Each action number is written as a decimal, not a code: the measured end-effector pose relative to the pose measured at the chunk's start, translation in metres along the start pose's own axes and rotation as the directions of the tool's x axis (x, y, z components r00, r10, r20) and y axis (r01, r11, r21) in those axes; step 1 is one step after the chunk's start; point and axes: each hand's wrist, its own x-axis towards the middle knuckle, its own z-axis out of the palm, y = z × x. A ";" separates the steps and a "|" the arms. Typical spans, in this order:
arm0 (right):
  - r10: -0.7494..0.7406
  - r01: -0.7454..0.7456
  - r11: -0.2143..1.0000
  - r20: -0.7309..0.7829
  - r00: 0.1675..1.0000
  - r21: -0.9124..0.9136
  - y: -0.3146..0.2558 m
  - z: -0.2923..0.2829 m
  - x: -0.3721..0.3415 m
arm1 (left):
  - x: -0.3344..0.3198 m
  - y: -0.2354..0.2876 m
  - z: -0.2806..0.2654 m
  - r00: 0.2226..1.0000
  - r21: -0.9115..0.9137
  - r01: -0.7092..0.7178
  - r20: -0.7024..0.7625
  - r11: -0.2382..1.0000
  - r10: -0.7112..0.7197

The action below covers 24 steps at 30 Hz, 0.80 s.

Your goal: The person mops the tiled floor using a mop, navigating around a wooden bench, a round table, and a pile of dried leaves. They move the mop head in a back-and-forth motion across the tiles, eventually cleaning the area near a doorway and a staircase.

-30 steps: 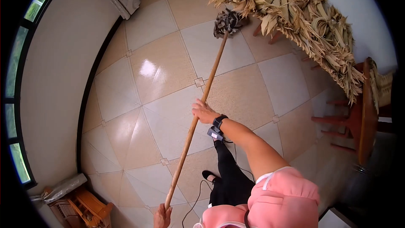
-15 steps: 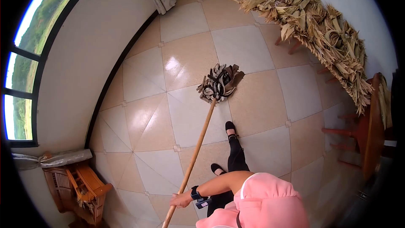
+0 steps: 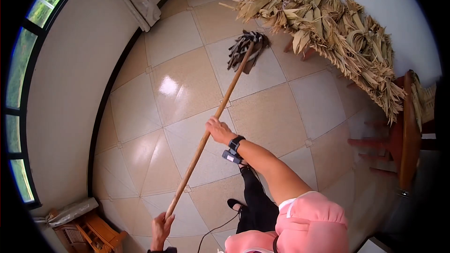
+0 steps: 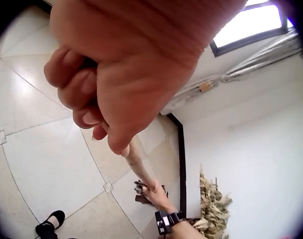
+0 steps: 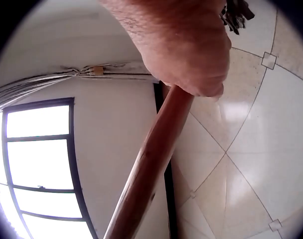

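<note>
A mop with a long wooden handle (image 3: 194,159) slants across the floor in the head view. Its head of dark and pale cloth strips (image 3: 243,52) lies spread on the tiles, far from the body. My left hand (image 3: 161,225) grips the handle's upper end; in the left wrist view the curled fingers (image 4: 74,92) wrap it. Partway down the shaft my right hand (image 3: 220,130) holds on, arm stretched forward. The right wrist view has that hand (image 5: 186,50) closed round the wood, its fingers mostly hidden behind the palm.
Dried leaf bundles (image 3: 323,28) hang over a support along the right wall, with red stool legs (image 3: 307,54) beneath. A wooden table (image 3: 408,136) stands at right. Wooden furniture (image 3: 96,232) sits lower left, near the windowed wall. A cable (image 3: 215,228) trails by the feet.
The mop head was far out, came back close to the feet half a second ago, and is now far out again. Both hands keep hold; the right arm has stretched forward again.
</note>
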 end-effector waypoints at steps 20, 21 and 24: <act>0.242 -0.238 0.970 0.072 0.968 -0.057 0.087 -0.036 -0.058 | -0.010 0.043 0.056 0.964 -0.192 -0.165 0.175 0.967 0.199; 0.223 -0.224 0.975 0.153 0.963 -0.014 0.067 -0.027 -0.071 | -0.047 0.015 0.045 0.980 -0.188 -0.131 0.125 0.973 0.156; 0.012 -0.022 0.999 0.212 0.977 0.047 0.001 0.033 -0.121 | -0.156 -0.057 0.001 0.985 -0.041 -0.046 0.165 0.998 0.052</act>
